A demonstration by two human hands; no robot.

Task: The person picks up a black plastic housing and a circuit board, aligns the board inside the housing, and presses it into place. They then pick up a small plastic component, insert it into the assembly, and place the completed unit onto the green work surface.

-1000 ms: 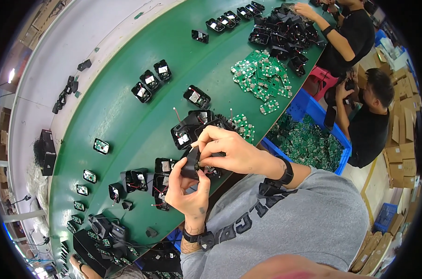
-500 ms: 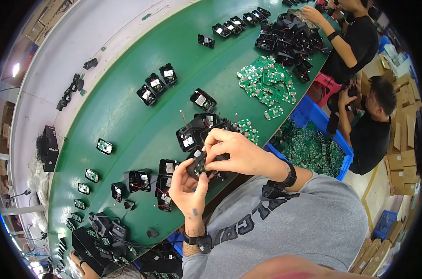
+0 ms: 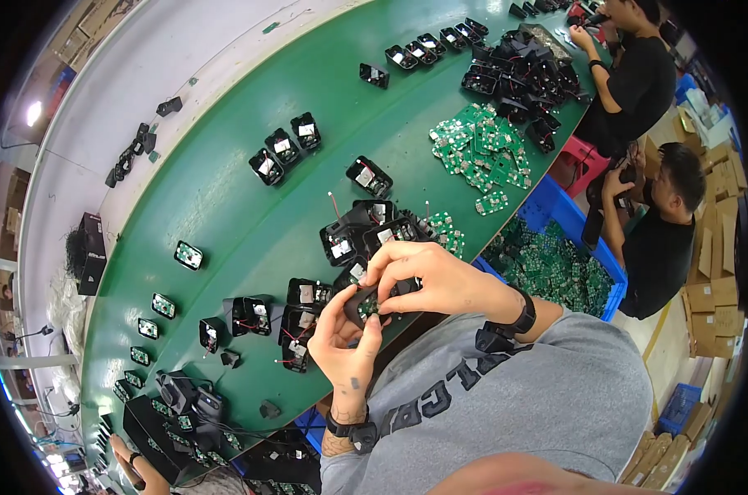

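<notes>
My left hand grips a small black plastic housing between thumb and fingers. A green circuit board shows at its open side. My right hand pinches the housing's near right edge, thumb and fingertips pressed on the board. Just beyond my hands lies a cluster of black housings with white parts and red wires. To the left are more open housings, one beside a small black piece.
A pile of green circuit boards lies at the right, below a heap of black housings. A blue bin of boards stands by the table edge. Filled housings line the green table. Two people sit to the right; another person's hand is lower left.
My hands and the housing have shifted slightly right, with the view moving a little. The housing is turned, and its board faces up more plainly. The lower-left hand shows more.
</notes>
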